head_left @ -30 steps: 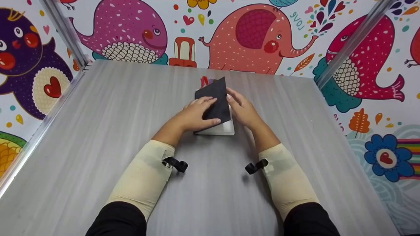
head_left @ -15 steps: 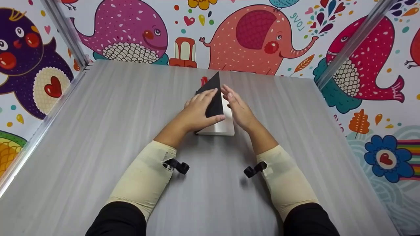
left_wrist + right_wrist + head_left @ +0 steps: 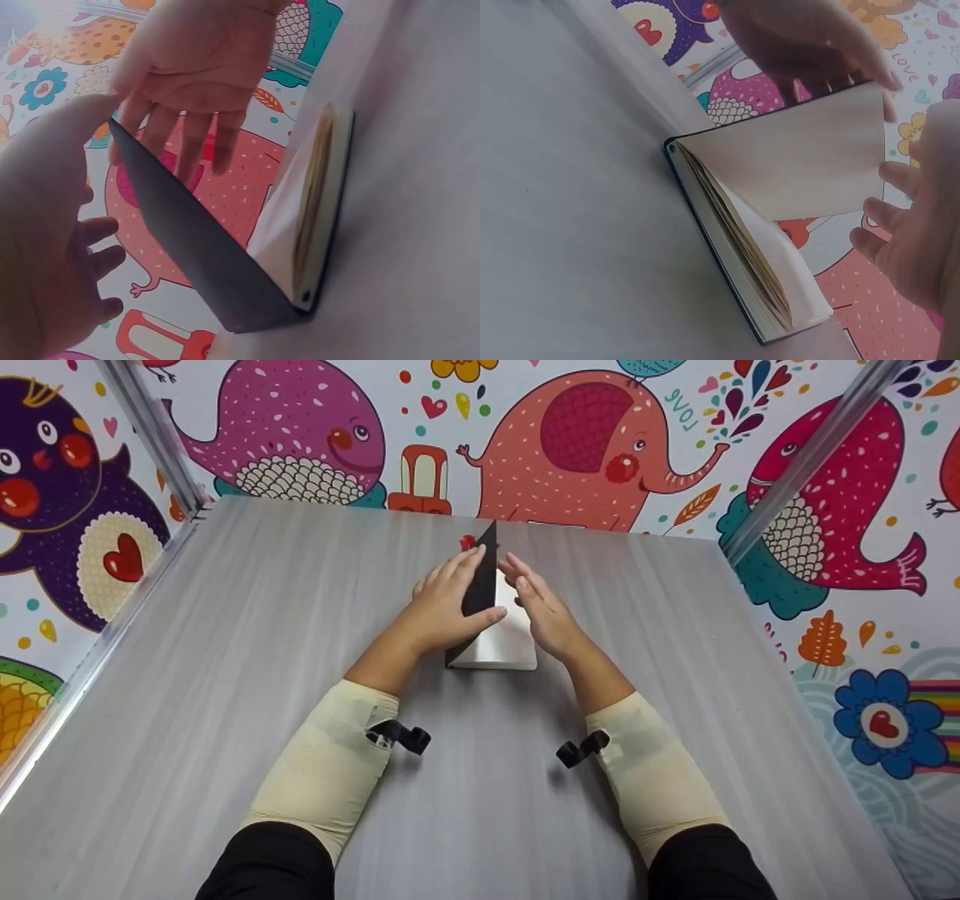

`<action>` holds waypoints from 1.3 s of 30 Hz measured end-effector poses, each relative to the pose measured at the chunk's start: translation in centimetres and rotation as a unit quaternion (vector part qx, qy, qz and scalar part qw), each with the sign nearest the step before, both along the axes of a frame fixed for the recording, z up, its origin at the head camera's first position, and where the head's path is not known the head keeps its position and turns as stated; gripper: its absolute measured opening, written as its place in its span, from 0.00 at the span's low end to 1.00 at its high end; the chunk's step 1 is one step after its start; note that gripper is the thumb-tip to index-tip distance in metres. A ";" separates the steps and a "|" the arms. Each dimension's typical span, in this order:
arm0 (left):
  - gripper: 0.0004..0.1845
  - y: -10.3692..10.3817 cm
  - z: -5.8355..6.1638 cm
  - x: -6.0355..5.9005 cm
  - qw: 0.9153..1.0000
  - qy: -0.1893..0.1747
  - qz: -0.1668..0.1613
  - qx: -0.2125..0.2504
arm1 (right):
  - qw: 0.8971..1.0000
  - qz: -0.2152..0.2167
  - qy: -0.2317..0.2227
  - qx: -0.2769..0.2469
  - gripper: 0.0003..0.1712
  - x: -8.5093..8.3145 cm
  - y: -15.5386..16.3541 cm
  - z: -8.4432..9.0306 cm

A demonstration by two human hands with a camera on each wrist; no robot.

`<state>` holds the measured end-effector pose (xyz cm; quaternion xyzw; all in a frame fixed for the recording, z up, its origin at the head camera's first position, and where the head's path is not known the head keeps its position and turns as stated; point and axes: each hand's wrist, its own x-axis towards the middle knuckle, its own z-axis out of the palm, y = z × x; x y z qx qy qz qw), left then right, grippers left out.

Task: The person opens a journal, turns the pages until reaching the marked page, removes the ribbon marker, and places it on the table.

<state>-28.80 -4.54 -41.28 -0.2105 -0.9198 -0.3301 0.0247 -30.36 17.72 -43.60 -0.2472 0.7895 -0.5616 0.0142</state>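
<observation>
A hardcover notebook [image 3: 506,649] lies on the table with its black cover [image 3: 187,225] raised nearly upright. White pages show beneath it, and the cover's pale inner side [image 3: 795,154] faces right. My left hand [image 3: 442,604] is at the outer face of the cover, its fingers fairly straight and its thumb near the free edge. On the other side, my right hand [image 3: 551,619] is held with extended fingers, the fingertips close to the cover's free edge; whether they touch it I cannot tell. Something small and red [image 3: 468,542] peeks out behind the cover.
The grey table [image 3: 480,780] extends around the notebook. Printed cartoon walls [image 3: 570,442] stand at the back and sides, with metal posts [image 3: 810,457] in the corners. A black curled piece [image 3: 405,736] sticks out from each pale forearm sleeve [image 3: 322,765].
The cover has swung up and leftward, from leaning over the pages to almost upright, uncovering more of the page. My left hand has shifted with it; my right hand has edged left.
</observation>
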 end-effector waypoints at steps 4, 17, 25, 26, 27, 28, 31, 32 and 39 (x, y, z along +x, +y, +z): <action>0.54 -0.6 0.6 0.0 1.000 0.003 0.002 0.003 | 0.999 -0.031 -0.004 0.040 0.36 -0.3 0.4 -0.4; 0.54 -2.1 2.1 0.0 0.999 0.010 0.037 0.018 | 0.944 -0.068 0.041 0.319 0.54 -2.0 1.7 -3.3; 0.55 -3.4 2.6 0.2 0.998 0.010 0.059 0.024 | 0.920 -0.055 0.019 0.387 0.61 -2.3 1.8 -4.0; 0.55 -3.6 2.7 0.3 0.998 0.011 0.062 0.021 | 0.919 -0.054 0.016 0.391 0.62 -2.4 1.7 -4.0; 0.56 -3.7 2.8 0.3 0.998 0.012 0.066 0.016 | 0.917 -0.052 0.013 0.396 0.63 -2.5 1.7 -4.1; 0.56 -3.9 2.9 0.4 0.997 0.014 0.070 0.011 | 0.915 -0.050 0.013 0.400 0.63 -2.5 1.8 -4.2; 0.58 -4.4 3.0 0.4 0.996 0.018 0.082 -0.015 | 0.909 -0.043 0.016 0.414 0.63 -2.6 1.7 -4.3; 0.59 -4.5 3.0 0.5 0.996 0.018 0.088 -0.028 | 0.907 -0.041 0.017 0.419 0.63 -2.6 1.7 -4.3; 0.63 -6.0 2.7 0.8 0.983 0.024 0.129 -0.131 | 0.893 -0.040 0.014 0.448 0.61 -2.6 1.7 -4.3</action>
